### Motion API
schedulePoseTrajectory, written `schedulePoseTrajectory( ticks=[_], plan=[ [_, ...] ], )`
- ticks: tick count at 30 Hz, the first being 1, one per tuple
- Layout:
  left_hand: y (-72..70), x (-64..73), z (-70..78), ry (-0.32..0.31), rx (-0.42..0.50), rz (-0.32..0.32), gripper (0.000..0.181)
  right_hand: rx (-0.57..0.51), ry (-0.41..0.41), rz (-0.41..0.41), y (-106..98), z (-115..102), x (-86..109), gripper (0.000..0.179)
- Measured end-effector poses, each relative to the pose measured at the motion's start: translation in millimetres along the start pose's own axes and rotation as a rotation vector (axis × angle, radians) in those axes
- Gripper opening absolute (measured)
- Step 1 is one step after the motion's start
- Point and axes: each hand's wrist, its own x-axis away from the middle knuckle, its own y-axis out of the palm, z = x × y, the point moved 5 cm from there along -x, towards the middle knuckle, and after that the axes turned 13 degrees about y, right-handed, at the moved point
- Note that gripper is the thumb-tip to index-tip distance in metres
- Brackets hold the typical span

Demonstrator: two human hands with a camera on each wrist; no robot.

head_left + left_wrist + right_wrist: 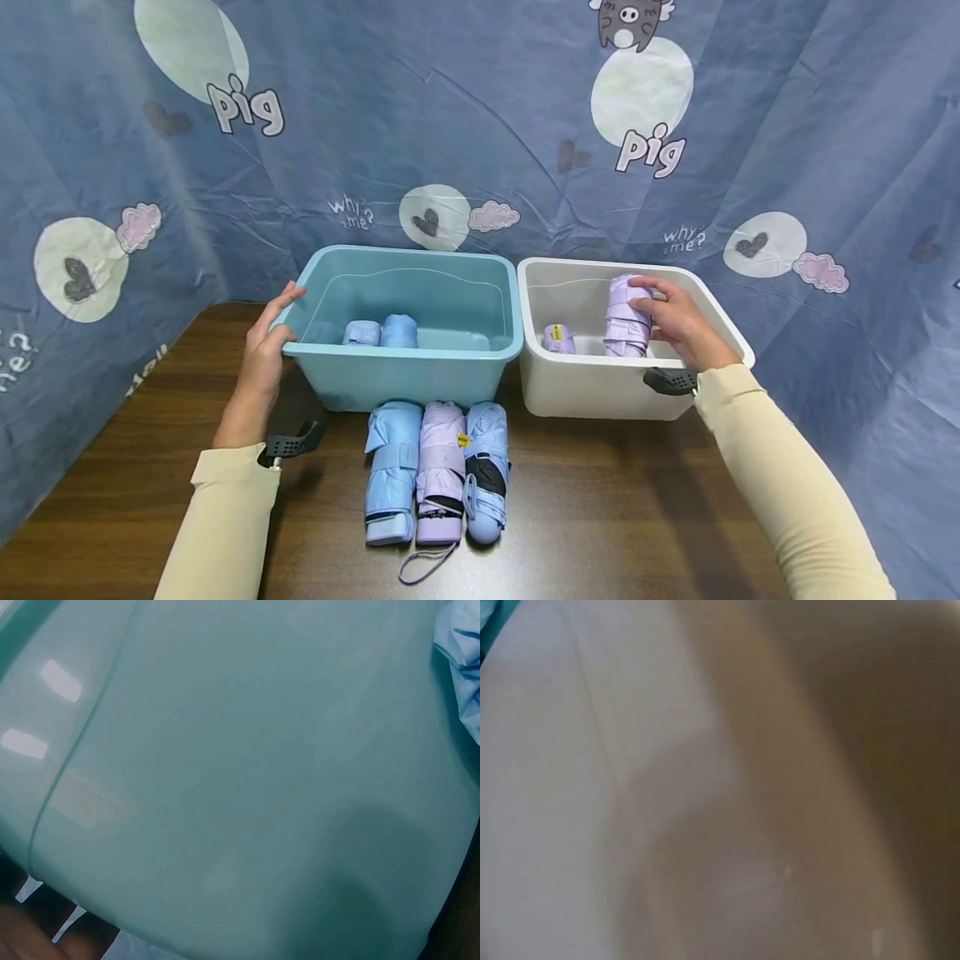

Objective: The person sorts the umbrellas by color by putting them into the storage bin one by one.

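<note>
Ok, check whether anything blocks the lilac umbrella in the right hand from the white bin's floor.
Nothing visible does. The right hand grips the lilac umbrella, whose lower end is hidden behind the white bin's front wall. Another lilac bundle sits apart to its left; what lies directly beneath cannot be seen.

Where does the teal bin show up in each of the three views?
Head: teal bin left of centre, beside the white bin.
Left wrist: its wall fills most of the picture.
Right wrist: apparently just a sliver, top-left corner.
Shared landmark, head and left wrist: light blue umbrella, apparently at the latter's upper right edge.
</note>
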Motion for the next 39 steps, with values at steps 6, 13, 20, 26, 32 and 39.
schedulePoseTrajectory(
  ticks=[6, 13, 20, 26, 32, 39],
  plan=[
    [0.9, -0.6, 0.0, -0.007, 0.006, 0.003, 0.065, 0.052, 0.032, -0.030, 5, 2, -1.9, 0.048],
    [0.5, -0.7, 1.7, 0.012, 0.008, 0.004, 0.066, 0.153, 0.055, -0.052, 9, 2, -4.6, 0.047],
    [1.7, 0.7, 0.8, -0.007, 0.017, -0.008, 0.065, 0.225, 0.075, -0.075, 13, 6, -6.4, 0.048],
    [2.3, 2.0, 2.7, -0.017, 0.020, -0.020, 0.065, 0.145, 0.069, -0.130, 16, 2, -3.6, 0.055],
    [1.9, 1.5, 2.3, -0.020, 0.025, -0.018, 0.065, 0.078, 0.075, -0.137, 17, 0, -2.5, 0.060],
    [1.2, -0.1, -0.4, -0.006, 0.013, -0.010, 0.065, 0.079, 0.087, -0.149, 15, 1, 0.6, 0.060]
  ],
)
